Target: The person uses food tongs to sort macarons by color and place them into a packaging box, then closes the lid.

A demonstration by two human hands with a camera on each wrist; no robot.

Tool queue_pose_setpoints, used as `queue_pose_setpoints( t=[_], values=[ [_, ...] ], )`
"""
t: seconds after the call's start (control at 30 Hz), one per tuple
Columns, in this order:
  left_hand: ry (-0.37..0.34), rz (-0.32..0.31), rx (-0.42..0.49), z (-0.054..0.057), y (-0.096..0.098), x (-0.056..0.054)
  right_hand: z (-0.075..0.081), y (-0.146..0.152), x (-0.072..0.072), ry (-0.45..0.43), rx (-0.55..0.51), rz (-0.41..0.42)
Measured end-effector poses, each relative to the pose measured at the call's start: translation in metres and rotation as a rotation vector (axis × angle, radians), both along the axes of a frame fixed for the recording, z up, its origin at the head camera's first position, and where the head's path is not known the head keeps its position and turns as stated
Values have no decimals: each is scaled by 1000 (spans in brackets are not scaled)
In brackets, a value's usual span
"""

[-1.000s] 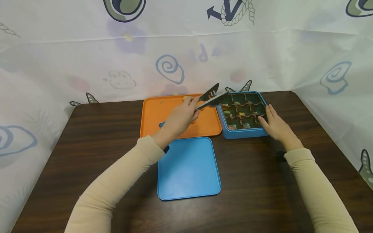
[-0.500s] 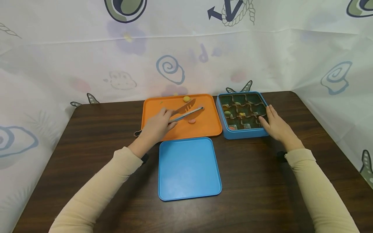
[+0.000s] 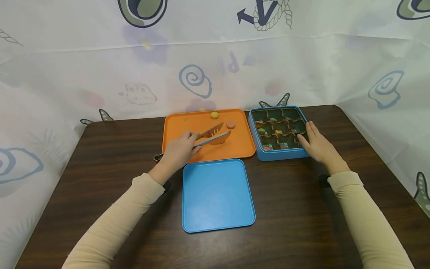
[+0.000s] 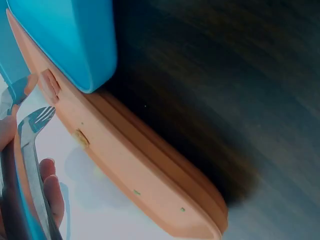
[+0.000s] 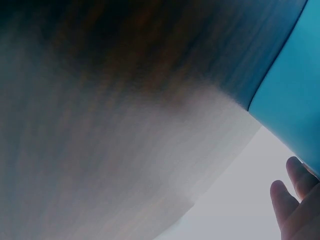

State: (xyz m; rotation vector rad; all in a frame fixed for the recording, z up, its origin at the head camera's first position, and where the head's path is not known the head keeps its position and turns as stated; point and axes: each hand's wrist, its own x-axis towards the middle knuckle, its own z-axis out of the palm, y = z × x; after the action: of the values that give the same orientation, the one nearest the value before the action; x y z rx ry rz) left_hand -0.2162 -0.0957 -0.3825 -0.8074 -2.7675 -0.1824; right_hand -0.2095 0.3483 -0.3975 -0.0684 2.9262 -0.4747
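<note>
My left hand grips a pair of metal tongs low over the orange tray. One tongs arm ends in fork-like tines, and the two ends stand apart. A round pink piece lies on the tray beyond the tips, and a yellow piece sits near the back rim. The tongs cover part of the tray, so I cannot tell what lies under them. With fingers straight, my right hand rests on the right edge of the blue box, whose dark compartments hold small pieces.
In front of the orange tray lies a flat blue tray. The box stands against the orange tray's right side. Tiny green bits dot the orange tray. A printed white cloth hangs behind the dark wooden table.
My left hand and the tongs have moved left from beside the box to over the orange tray. A pink piece seen near the tips half a second ago no longer shows there. My right hand stays put.
</note>
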Motion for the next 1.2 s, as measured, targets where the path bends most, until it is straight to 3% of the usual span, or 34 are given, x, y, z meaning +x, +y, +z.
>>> queue_pose_setpoints(
  t=[0.2,0.6,1.2],
  values=[
    [-30,0,-29,-4,3,-3,-1,0,0,1,-4,0],
    [29,-45,-20,-6,7,-3,-2,4,-2,1,-12,7],
    [47,-47,-5,-9,11,-5,0,2,-1,-7,-15,2]
  ],
)
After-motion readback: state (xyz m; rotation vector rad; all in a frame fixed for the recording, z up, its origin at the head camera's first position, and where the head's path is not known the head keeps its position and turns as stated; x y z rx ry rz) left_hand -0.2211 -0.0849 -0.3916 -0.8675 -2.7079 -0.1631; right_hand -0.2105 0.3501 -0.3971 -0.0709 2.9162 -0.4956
